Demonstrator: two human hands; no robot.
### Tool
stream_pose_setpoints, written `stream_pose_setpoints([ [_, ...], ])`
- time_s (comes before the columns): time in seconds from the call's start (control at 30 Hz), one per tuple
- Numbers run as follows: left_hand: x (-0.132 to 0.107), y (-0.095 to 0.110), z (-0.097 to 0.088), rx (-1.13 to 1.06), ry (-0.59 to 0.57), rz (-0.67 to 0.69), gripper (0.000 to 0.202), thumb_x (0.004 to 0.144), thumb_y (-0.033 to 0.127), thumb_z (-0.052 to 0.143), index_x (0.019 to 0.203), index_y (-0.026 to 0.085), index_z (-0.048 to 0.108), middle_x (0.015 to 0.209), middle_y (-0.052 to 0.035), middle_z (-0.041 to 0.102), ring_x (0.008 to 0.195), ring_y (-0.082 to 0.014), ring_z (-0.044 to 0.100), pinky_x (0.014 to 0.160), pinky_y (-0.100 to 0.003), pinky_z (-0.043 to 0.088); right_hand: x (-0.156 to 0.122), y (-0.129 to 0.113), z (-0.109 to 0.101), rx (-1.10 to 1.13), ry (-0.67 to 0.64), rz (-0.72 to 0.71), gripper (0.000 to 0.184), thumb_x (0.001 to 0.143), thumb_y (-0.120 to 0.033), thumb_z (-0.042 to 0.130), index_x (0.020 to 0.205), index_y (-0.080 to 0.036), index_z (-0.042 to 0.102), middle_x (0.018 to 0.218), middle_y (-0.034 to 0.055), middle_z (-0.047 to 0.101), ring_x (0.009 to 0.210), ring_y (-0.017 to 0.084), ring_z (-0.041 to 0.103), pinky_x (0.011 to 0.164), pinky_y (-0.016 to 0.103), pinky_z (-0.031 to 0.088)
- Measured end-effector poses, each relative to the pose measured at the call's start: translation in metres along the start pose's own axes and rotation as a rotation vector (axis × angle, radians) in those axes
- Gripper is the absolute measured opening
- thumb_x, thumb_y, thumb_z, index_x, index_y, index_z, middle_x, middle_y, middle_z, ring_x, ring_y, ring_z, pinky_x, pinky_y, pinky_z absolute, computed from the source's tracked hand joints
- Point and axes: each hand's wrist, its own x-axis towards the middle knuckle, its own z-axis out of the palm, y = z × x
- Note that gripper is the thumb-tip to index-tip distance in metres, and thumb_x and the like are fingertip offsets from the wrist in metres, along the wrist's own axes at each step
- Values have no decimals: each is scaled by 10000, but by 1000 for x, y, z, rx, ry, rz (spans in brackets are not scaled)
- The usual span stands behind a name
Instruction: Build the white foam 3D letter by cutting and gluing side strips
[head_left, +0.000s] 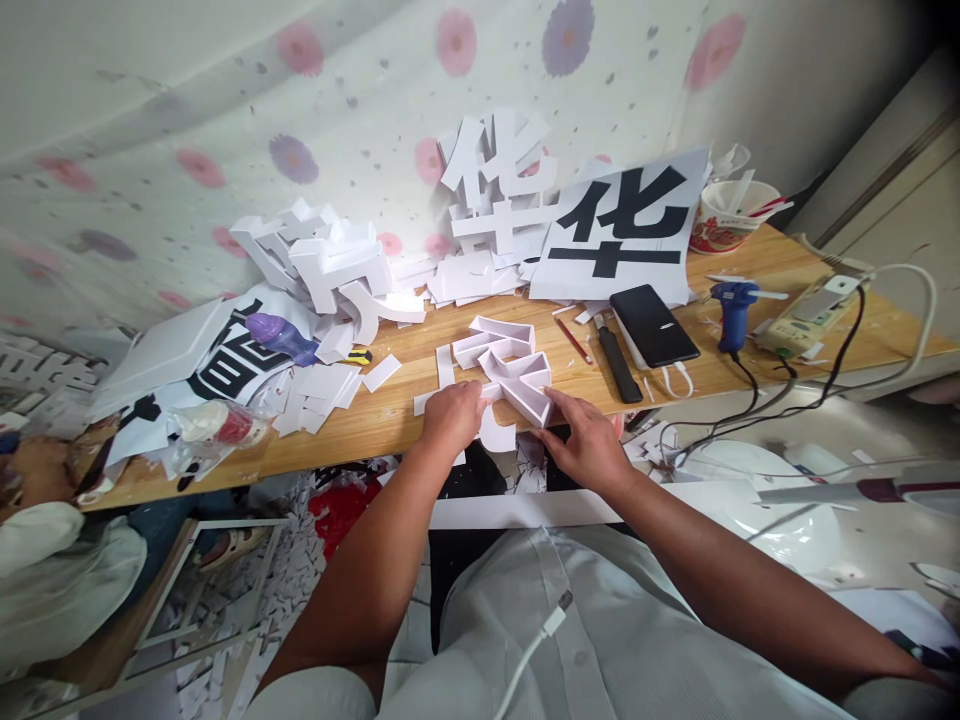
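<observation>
A white hollow character made of thin board strips on edge lies at the table's front edge, its open side up. My left hand is closed at its left side, the fingertips pressed together on the white board. My right hand grips its lower right corner between fingers and thumb. A curved flat white piece sticks out past the table edge between my hands. Just left of the character lie narrow white strips. What my left fingertips pinch is partly hidden.
On the right are a pencil, a black-handled tool, a phone, a blue glue gun and a power strip. Finished white characters and a printed sheet stand behind. A co-worker's arm is at far left.
</observation>
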Motion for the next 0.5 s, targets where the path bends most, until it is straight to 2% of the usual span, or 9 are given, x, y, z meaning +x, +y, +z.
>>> stream_pose_setpoints([
  [0.3, -5, -8, -7, -13, -18, -29, 281, 1094, 452, 566, 1124, 236, 742, 1107, -100, 792, 1062, -282, 740, 882, -343, 526, -2, 4, 2, -18, -3, 17, 604, 984, -461, 733, 1514, -215, 580, 1292, 151, 768, 1163, 343, 740, 1017, 495, 599],
  [0.5, -6, -2, -8, -13, -10, -22, 257, 1097, 408, 567, 1122, 217, 737, 1153, -111, 779, 1122, -277, 719, 895, -337, 528, -2, 2, 1, -27, 6, 20, 593, 979, -469, 735, 1493, -209, 597, 1257, 145, 782, 1110, 336, 756, 975, 484, 609],
])
